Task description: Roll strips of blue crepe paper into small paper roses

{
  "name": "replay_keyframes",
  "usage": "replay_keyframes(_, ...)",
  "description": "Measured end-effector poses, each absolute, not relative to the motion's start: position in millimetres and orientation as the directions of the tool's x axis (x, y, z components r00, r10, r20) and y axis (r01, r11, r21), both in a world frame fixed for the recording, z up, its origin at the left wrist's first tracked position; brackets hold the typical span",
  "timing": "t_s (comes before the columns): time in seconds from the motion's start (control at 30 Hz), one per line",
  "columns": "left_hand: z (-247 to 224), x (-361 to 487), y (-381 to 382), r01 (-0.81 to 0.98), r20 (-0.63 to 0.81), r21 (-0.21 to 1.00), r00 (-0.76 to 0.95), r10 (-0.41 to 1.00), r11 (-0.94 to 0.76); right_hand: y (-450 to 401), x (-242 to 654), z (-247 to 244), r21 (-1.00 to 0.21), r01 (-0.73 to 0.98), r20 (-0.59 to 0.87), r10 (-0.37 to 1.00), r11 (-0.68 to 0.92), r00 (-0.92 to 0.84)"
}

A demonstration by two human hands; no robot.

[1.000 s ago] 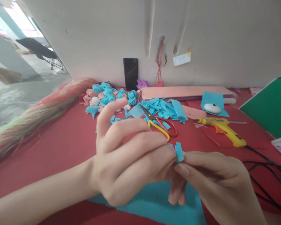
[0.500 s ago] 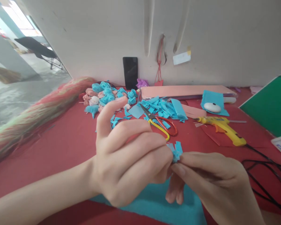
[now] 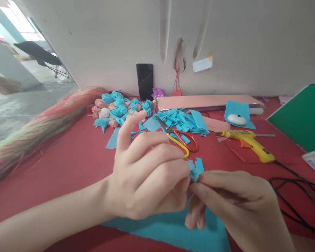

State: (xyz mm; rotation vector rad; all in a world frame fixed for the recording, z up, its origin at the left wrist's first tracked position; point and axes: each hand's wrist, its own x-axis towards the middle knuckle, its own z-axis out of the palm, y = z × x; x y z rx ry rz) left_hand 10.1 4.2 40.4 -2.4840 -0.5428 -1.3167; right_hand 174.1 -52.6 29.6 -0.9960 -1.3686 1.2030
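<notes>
Between both hands is a small fringed piece of blue crepe paper (image 3: 196, 170), bunched at its lower end. My right hand (image 3: 241, 197) pinches that end between thumb and forefinger. My left hand (image 3: 152, 175) is closed at the same piece from the left, its fingers curled and its forefinger raised; its fingertips are partly hidden behind the knuckles. Beneath the hands a larger blue paper sheet (image 3: 157, 231) lies on the red tabletop (image 3: 81, 161). Just beyond the left hand rest scissors (image 3: 177, 134) with one red and one yellow handle loop.
Blue and pink paper flowers (image 3: 118, 108) are heaped at the back left, beside cut blue strips (image 3: 178, 119). A yellow glue gun (image 3: 248, 141) with a black cord (image 3: 291, 189) lies right. A phone (image 3: 145, 81) leans on the wall; a green board (image 3: 301, 115) stands right.
My left hand has turned and shifted slightly at the blue paper, uncovering a blue scrap behind it. The right hand keeps its pinch. The whole view has moved a little.
</notes>
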Motion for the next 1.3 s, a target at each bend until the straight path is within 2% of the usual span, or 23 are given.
replay_keyframes(0.2, 36.3, 8.2, 2.4, 0.296, 0.785, 0.224, 0.51, 0.352, -0.928, -54.6, 174.9, 29.3, -0.987, -0.04, 0.161, 0.977, 0.157, -0.138)
replay_keyframes(0.33, 36.2, 9.4, -0.4, 0.179, 0.729, 0.406, 0.528, 0.436, -0.896, -54.8, 175.7, 29.0, -0.988, -0.066, 0.151, 0.978, 0.142, -0.145)
replay_keyframes(0.57, 37.4, 13.1, 1.2, 0.073, 0.644, 0.605, 0.541, 0.541, -0.793, -50.1, 174.8, 28.7, -0.983, 0.026, 0.173, 0.972, 0.18, -0.158)
replay_keyframes(0.87, 31.0, 11.9, -2.0, 0.025, 0.6, 0.674, 0.565, 0.567, -0.738, -53.7, 177.0, 30.7, -0.955, 0.138, 0.244, 0.96, 0.263, -0.14)
replay_keyframes(1.03, 30.2, 11.9, -5.4, 0.02, 0.566, 0.711, 0.577, 0.589, -0.703, -55.2, 175.6, 31.6, -0.914, 0.193, 0.345, 0.934, 0.356, -0.089)
replay_keyframes(1.2, 30.2, 12.9, -7.5, -0.012, 0.531, 0.754, 0.6, 0.598, -0.657, -60.3, 175.0, 28.2, -0.794, 0.388, 0.497, 0.868, 0.468, -0.029)
replay_keyframes(1.3, 29.3, 13.9, -9.7, -0.034, 0.53, 0.758, 0.615, 0.585, -0.651, -62.2, 175.8, 23.1, -0.668, 0.541, 0.616, 0.787, 0.511, 0.017)
